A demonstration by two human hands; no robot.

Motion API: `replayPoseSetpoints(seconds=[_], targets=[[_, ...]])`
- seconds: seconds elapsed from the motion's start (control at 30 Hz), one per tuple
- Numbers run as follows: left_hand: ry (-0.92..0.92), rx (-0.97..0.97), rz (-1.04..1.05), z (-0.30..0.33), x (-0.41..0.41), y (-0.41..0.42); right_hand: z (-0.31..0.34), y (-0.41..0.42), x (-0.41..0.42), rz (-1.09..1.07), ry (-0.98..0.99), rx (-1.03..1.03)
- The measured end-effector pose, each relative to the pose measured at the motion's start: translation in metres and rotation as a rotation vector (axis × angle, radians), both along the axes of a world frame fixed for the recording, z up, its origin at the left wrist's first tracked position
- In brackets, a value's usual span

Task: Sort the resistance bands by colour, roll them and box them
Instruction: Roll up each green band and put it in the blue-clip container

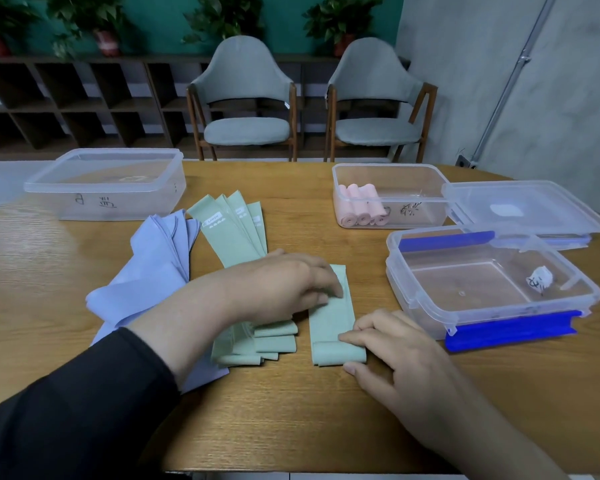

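Your right hand (392, 344) pinches the green band (333, 320) at its near folded end, left hand (291, 282) flat on its far end; it runs straight away from you.

Soft, even light comes from overhead, a touch dim, and the wooden tabletop (291, 410) shows a faint sheen. Shadows under the hands stay short and pale. Wide-angle bending curves the tabletop edge and the grey wall pipe (510, 77). The black sleeve (66, 410) smears slightly up close.
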State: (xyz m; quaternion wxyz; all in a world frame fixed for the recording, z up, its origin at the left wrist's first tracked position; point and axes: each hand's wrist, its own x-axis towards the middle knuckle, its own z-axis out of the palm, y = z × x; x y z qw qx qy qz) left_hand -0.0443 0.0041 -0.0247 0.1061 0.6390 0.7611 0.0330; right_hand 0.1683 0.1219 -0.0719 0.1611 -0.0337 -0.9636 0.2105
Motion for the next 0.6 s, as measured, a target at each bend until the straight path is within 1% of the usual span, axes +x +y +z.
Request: replayPoseSetpoints(seconds=[0.1, 0.27, 0.4, 0.6], targets=[[-0.029, -0.002, 0.045, 0.004, -0.006, 0.009, 0.000, 0.001, -0.002, -0.008, -0.055, 0.013], [0.044, -0.022, 0.036, 0.002, -0.012, 0.022, 0.003, 0.000, -0.006, -0.005, -0.101, -0.011], [0.023, 0.061, 0.062, -0.006, -0.012, 0.023, 0.004, -0.002, -0.008, -0.017, -0.099, -0.004], [-0.024, 0.178, 0.096, -0.015, -0.013, 0.016, 0.008, 0.003, -0.011, 0.037, -0.186, -0.029]])
